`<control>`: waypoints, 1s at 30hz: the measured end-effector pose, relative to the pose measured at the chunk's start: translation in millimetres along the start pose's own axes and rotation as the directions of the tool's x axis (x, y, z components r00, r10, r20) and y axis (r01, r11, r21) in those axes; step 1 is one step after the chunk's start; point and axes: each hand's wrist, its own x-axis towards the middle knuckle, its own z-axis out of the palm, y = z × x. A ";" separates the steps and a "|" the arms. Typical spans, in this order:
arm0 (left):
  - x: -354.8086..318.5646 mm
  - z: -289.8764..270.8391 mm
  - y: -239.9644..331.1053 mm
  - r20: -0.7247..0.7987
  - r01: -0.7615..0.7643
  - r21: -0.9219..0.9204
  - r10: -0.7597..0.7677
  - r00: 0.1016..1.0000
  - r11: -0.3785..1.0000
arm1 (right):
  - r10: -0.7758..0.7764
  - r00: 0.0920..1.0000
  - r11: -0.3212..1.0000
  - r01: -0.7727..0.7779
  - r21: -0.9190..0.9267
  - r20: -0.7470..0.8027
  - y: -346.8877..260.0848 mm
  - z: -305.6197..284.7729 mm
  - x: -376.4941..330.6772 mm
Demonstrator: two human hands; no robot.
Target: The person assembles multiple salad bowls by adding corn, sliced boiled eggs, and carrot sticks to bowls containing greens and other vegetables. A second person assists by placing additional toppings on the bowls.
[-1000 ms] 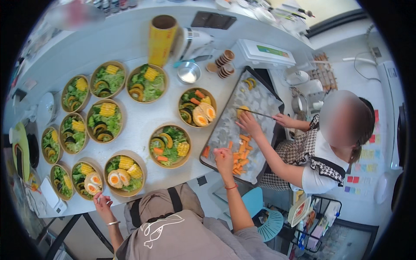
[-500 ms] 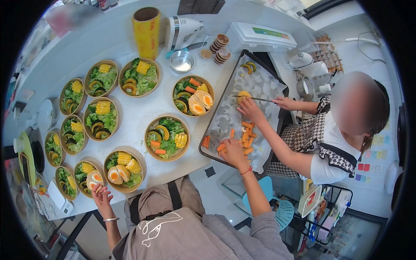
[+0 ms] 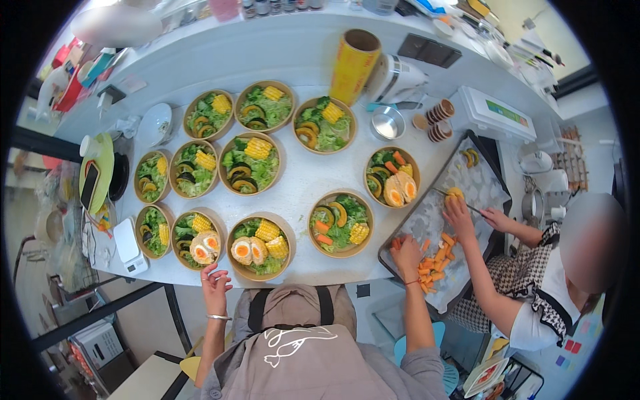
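Note:
My right hand point(image 3: 405, 258) reaches to the near left edge of the dark baking tray point(image 3: 393, 223), its fingers closed on orange carrot sticks point(image 3: 397, 242). More carrot sticks point(image 3: 437, 261) lie in a heap beside it on the tray's paper. With loosely curled, parted fingers, my left hand point(image 3: 215, 283) hovers empty at the table's front edge. It is closest to a round bowl point(image 3: 180, 257) of greens, corn and a halved coated egg point(image 3: 205, 247). Another bowl point(image 3: 288, 235) near it holds corn and egg halves. Carrot sticks and squash lie in the bowl point(image 3: 313, 230) nearer the tray.
Across the tray, a person's hands point(image 3: 459, 217) hold a knife point(image 3: 473, 210) over a round yellow piece. Several more salad bowls point(image 3: 253, 162) cover the table's left. Behind stand a yellow roll point(image 3: 353, 67), a metal cup point(image 3: 388, 123) and a hand mixer point(image 3: 393, 79). A white scale point(image 3: 130, 247) sits front left.
My view has swung left, so everything shifts rightward in it. My right hand has moved left from the carrot heap to the tray's edge, closing on carrot sticks. My left hand stays empty.

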 end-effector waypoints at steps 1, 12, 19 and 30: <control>-0.8 -2.9 -2.3 -0.007 0.003 0.004 -0.003 1.000 1.000 | -0.009 1.000 1.000 0.009 -0.015 0.000 -0.5 0.0 0.4; 3.5 -3.4 -9.2 -0.011 0.008 0.025 -0.008 1.000 1.000 | -0.132 0.977 0.989 0.117 -0.095 -0.170 -0.3 -1.5 -6.6; 11.0 2.9 -2.1 0.000 0.006 0.026 -0.006 1.000 1.000 | -0.070 0.986 0.960 0.108 0.257 -0.153 21.6 23.2 -2.5; 20.8 -2.4 -8.2 0.029 0.056 0.053 -0.057 0.998 0.997 | 0.050 0.999 0.814 -0.033 0.581 -0.014 0.4 -53.4 -16.3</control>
